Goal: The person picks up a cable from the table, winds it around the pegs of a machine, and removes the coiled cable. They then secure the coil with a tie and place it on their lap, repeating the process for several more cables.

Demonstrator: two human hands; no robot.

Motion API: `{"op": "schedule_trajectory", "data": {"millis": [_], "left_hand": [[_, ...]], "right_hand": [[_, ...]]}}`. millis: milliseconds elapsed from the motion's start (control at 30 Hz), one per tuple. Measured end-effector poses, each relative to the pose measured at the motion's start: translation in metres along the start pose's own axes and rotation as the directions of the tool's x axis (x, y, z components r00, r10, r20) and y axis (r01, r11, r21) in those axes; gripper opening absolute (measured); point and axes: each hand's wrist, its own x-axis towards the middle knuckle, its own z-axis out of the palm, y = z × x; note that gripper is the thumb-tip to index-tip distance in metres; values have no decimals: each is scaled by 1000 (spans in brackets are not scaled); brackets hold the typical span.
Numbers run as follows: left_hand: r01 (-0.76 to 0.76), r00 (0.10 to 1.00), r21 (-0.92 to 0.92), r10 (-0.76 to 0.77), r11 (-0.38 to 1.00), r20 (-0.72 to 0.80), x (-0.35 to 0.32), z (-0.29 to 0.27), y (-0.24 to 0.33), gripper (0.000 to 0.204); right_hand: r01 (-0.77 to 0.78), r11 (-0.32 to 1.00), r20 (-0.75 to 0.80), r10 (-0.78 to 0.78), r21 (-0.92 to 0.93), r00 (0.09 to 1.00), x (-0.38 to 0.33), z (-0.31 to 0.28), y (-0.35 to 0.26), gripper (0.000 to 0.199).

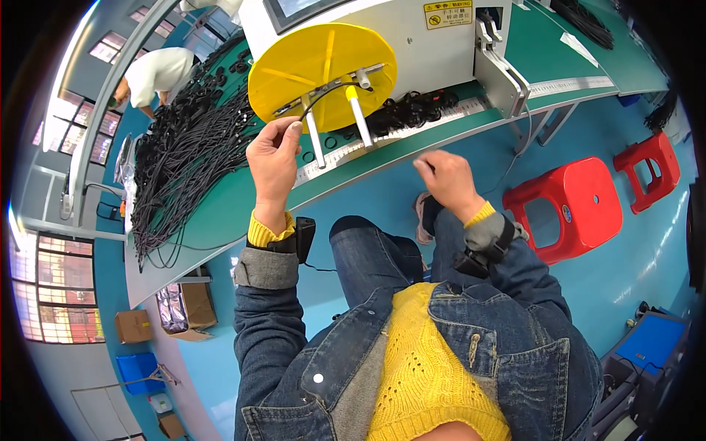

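Black cable (324, 92): on my feed it's in front of the yellow disc (323, 55), spanning from the left hand (276, 163) over to the right post (360, 121).
Cable feel: I'd guess light and bendy with a bit of spring, since it holds a smooth arc instead of sagging. Jacket looks smooth, so maybe slightly slippery. Probably not fragile, but I wouldn't kink it hard.
Cable grip spot: I'd pinch near the lower-left end, right where the left fingers are, and leave the middle free to curve.
Cable direction: long axis climbs from the left fingertips up and right, flattening out near the post's top. From here I can't tell if it's hooked there or only touching.
Left hand: thumb and forefinger pinched on the cable, other fingers curled in.
Right hand (451, 180): loosely curled, well apart from the cable. I see nothing in it, but can't tell what the palm hides.
Cable pile (191, 143): big black heap on the bench (543, 51), over to the left hand's left.
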Motion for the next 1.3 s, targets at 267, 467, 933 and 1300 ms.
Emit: {"op": "schedule_trajectory", "data": {"millis": [267,467,933,1300], "left_hand": [[-342,935,331,355,880,23,-12,-11,8,15],[-421,892,417,451,805,30,-23,0,12,19],[-312,948,405,309,860,73,-48,10,19,25],[-446,892,746,315,494,325,-42,39,74,40]], "right_hand": [[-171,985,217,160,34,963,-52,-15,14,13],[-175,984,283,160,27,946,-57,-17,12,13],[-176,984,362,157,21,919,-55,-9,13,16],[186,954,-39,-182,236,983,44,-20,-73,19]]}}
